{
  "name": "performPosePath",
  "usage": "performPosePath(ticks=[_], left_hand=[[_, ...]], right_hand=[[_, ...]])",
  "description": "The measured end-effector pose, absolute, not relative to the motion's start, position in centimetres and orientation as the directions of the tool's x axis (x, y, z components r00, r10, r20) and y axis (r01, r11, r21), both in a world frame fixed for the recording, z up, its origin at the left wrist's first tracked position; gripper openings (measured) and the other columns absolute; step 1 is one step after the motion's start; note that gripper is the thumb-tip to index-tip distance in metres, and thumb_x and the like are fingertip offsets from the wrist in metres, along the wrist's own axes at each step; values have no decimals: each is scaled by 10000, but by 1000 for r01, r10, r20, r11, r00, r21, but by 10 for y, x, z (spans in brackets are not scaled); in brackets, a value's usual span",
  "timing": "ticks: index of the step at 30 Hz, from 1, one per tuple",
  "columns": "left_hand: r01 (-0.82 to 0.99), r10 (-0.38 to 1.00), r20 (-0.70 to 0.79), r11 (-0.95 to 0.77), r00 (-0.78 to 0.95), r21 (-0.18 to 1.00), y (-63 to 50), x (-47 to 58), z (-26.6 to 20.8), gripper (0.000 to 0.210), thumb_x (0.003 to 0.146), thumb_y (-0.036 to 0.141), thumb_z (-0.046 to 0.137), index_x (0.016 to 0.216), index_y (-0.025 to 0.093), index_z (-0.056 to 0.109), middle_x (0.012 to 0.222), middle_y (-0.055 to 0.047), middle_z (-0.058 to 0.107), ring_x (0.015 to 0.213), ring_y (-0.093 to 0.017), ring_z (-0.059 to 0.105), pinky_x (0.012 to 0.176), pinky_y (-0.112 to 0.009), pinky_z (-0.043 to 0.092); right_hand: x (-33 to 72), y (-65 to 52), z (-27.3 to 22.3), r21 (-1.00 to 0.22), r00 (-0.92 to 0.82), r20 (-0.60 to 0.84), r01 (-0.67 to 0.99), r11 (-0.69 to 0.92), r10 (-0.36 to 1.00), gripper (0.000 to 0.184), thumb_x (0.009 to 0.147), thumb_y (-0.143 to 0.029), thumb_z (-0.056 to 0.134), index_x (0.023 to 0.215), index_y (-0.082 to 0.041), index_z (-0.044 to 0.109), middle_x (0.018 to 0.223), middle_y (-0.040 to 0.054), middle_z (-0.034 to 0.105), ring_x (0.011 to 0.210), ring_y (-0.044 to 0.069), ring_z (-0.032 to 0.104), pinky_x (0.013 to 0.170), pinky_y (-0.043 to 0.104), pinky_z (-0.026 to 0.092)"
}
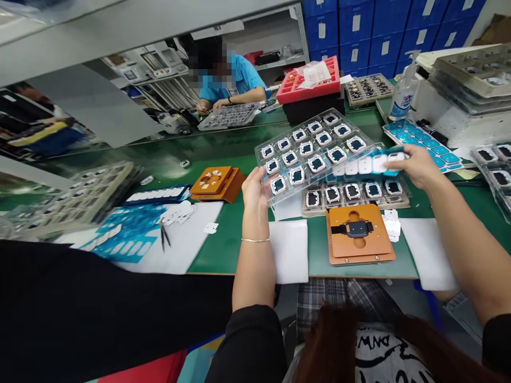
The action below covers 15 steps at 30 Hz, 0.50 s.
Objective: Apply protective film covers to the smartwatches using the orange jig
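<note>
My left hand (254, 189) grips the near left corner of a clear plastic tray (261, 183), which is lifted and tilted. In its pockets lie rows of white-rimmed square parts (316, 163) with dark centres. My right hand (417, 165) pinches the right end of a blue sheet with white rounded pieces (359, 166), partly hidden behind the raised tray. Below is another tray of similar parts (352, 191), resting on the bench. Nearer me stands an orange fixture (361, 250) with a dark watch-shaped part (356, 229) set in it; small white pieces (392, 226) lie beside it.
A second orange fixture (215, 182), tweezers (165, 238) and blue film (131, 234) are on the left. Stacked trays (83, 197) stand farther left. At right are a pump bottle (402, 98) and a blue sheet (423, 143). Across the bench sits a co-worker (243, 80) near a red tray (309, 88).
</note>
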<state>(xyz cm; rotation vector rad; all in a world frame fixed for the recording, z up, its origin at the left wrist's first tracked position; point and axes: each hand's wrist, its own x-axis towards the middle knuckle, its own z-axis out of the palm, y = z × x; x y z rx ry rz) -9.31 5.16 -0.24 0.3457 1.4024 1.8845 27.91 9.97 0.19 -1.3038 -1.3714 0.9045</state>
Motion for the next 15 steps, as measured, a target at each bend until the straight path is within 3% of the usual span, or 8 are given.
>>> performPosePath(ticks=[4, 8, 10, 12, 15], left_hand=[[-359, 776, -203, -32, -597, 933, 57, -75, -14, 445, 844, 85, 646, 1283, 108, 573, 1070, -123, 745, 818, -207, 757, 828, -377, 625], [-250, 843, -168, 41, -511, 967, 61, -51, -28, 401, 881, 123, 619, 1281, 115, 595, 1203, -151, 712, 1061, -252, 720, 955, -425, 575], [-166, 864, -123, 46, -489, 985, 62, -45, -32, 354, 876, 123, 626, 1230, 126, 642, 1282, -139, 682, 1267, -251, 612, 1082, -403, 490], [-88, 883, -90, 56, -461, 995, 62, -44, -35, 317, 834, 114, 674, 1149, 138, 694, 1301, -116, 678, 1397, -241, 488, 1176, -368, 382], [-20, 914, -88, 87, -396, 996, 61, -48, -37, 354, 792, 123, 713, 1144, 160, 707, 1285, -100, 692, 1396, -244, 487, 1205, -383, 331]], right_hand=[[310, 101, 24, -946, 416, 321, 109, 304, 851, 339, 636, -250, 769, 734, -246, 445, 862, 13, 617, 899, 207, 631, 797, 353, 537], [315, 93, 40, -812, 592, 538, 173, 558, 600, 283, 623, -167, 683, 798, -249, 476, 926, 35, 650, 1064, 264, 645, 850, 390, 538], [301, 80, 43, -795, 528, 562, 131, 592, 637, 309, 596, -195, 708, 821, -253, 505, 956, 34, 673, 1079, 274, 647, 840, 410, 548], [280, 63, 43, -820, 376, 520, -32, 571, 767, 366, 551, -222, 773, 829, -258, 539, 970, 12, 688, 1033, 253, 659, 864, 418, 551], [254, 39, 43, -889, 71, 397, -217, 402, 915, 385, 504, -216, 840, 808, -251, 608, 861, -18, 684, 832, 207, 666, 807, 412, 574]])
